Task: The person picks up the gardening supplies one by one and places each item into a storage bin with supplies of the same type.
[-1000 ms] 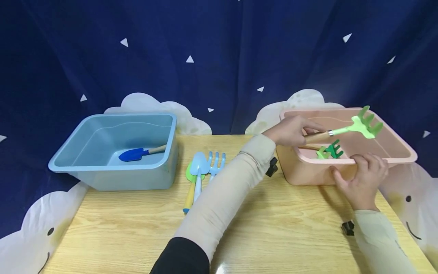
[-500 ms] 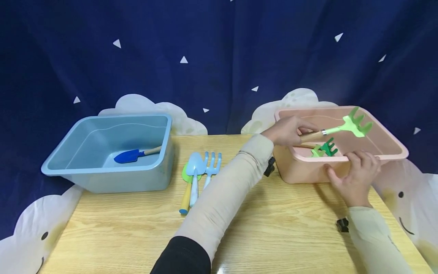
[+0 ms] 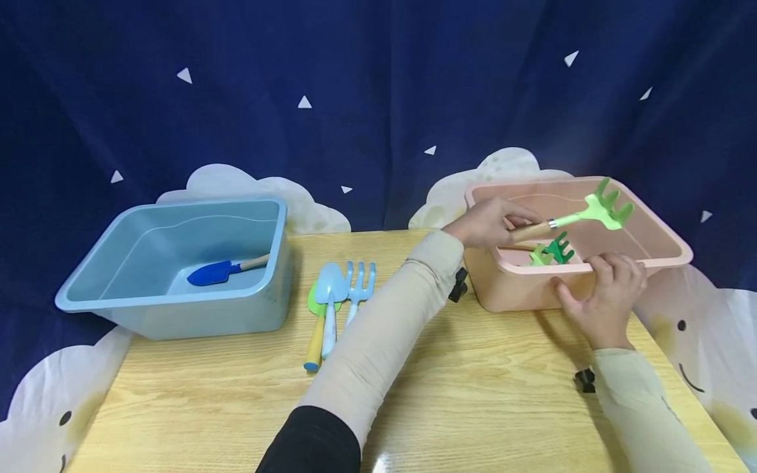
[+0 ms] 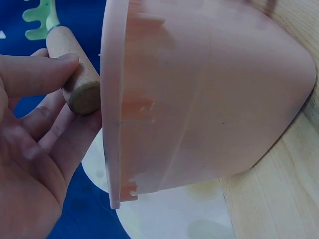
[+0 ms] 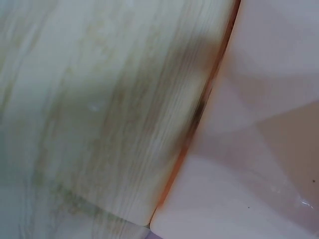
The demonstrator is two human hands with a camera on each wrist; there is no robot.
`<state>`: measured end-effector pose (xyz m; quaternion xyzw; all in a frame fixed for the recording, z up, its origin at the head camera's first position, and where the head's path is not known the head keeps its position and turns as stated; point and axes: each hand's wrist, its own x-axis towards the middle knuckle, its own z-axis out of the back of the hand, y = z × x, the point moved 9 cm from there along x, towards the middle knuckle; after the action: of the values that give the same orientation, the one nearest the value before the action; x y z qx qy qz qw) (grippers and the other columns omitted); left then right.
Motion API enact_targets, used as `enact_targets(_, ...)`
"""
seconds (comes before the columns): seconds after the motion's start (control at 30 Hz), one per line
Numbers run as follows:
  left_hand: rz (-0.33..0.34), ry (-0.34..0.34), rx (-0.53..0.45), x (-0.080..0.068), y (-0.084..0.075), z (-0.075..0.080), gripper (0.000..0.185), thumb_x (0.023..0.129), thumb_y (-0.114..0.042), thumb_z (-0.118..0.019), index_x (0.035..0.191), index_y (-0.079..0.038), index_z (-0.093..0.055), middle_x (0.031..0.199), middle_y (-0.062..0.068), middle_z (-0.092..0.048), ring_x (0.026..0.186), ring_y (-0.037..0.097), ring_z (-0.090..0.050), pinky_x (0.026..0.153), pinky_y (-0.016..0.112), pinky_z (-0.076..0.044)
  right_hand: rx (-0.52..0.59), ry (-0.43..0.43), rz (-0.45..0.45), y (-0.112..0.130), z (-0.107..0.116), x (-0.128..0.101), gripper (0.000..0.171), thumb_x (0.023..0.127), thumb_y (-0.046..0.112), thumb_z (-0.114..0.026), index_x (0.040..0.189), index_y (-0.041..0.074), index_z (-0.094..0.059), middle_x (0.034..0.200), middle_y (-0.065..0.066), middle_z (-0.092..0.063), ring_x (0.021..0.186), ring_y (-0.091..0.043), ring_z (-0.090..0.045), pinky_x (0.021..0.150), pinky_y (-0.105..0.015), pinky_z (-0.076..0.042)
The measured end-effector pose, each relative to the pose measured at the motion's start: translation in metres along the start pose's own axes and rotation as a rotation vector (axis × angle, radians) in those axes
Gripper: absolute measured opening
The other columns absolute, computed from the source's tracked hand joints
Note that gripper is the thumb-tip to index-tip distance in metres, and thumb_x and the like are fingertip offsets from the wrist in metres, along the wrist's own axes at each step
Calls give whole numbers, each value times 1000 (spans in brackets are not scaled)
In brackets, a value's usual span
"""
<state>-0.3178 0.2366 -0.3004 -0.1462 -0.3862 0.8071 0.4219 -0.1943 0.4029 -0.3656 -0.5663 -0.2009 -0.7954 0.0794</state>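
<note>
My left hand (image 3: 501, 225) reaches over the left end of the pink bin (image 3: 662, 238) and pinches the wooden handle (image 4: 79, 82) of a light green rake (image 3: 604, 210), held level above the bin's inside. In the left wrist view the fingers (image 4: 35, 74) close on the handle's end beside the bin's wall (image 4: 199, 99). My right hand (image 3: 598, 284) grips the bin's front rim, thumb on the outer wall. A dark green rake (image 3: 559, 248) and another light green tool (image 3: 537, 257) lie inside the bin.
A blue bin (image 3: 118, 299) at the left holds a dark blue trowel (image 3: 214, 271). Between the bins, a light blue trowel (image 3: 329, 292), a light blue fork (image 3: 358, 284) and a green, yellow-handled spade (image 3: 315, 335) lie on the wooden table (image 3: 473, 394). The right wrist view shows only table and bin wall (image 5: 259, 149).
The whole scene has slid left in the head view. The rake sits slightly lower over the pink bin. Both hands keep their holds.
</note>
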Motion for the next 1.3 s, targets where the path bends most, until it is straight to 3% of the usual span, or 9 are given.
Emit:
enact_targets(0.5,-19,3,52,8,-9,-5,56,85,9,-60,134,-18,-64,125,2,-71,104,7,-67,76,10,-48,-15,2,-4,-4,3,1,66,75,57,-62,102,-3,-56,108,-28,-52,112,-46,-41,110,-44,-22)
enact_targets(0.67,-17,-57,137,10,-10,-2,55,86,7,-60,132,-22,-65,129,-1,-69,109,6,-67,79,10,-47,-15,7,-7,-7,3,0,67,74,59,-63,102,-2,-57,108,-26,-53,112,-45,-43,110,-46,-23)
enact_targets(0.8,4,-106,217,10,-3,0,55,87,7,-58,136,-18,-62,138,-5,-64,121,5,-60,84,7,-44,-14,26,-12,-9,-2,-2,66,74,57,-65,103,-2,-59,109,-26,-54,113,-45,-43,110,-47,-23)
enact_targets(0.97,55,-144,185,2,11,6,57,86,7,-55,139,-14,-59,144,-3,-59,108,7,-54,70,11,-39,-17,33,-20,-9,-2,-3,66,73,56,-65,104,-2,-58,110,-26,-54,114,-45,-43,110,-47,-22)
enact_targets(1.07,38,-196,176,-4,15,16,52,87,4,-53,135,-12,-62,140,-1,-62,107,10,-55,77,13,-42,-21,33,-25,-9,-2,-2,66,74,57,-64,104,-2,-59,110,-26,-54,115,-45,-42,110,-48,-21)
enact_targets(1.23,-25,-258,315,-17,23,36,45,87,3,-51,126,-10,-69,130,1,-69,124,12,-59,103,17,-43,-12,36,-21,-6,-5,0,67,74,57,-65,104,-2,-59,109,-26,-55,113,-45,-43,110,-47,-22)
enact_targets(1.3,-39,-271,361,-27,28,45,43,87,4,-51,123,-9,-71,126,2,-71,122,15,-62,106,22,-44,-9,41,-20,-4,-8,0,66,74,57,-65,104,-2,-59,108,-26,-55,113,-45,-44,110,-48,-23)
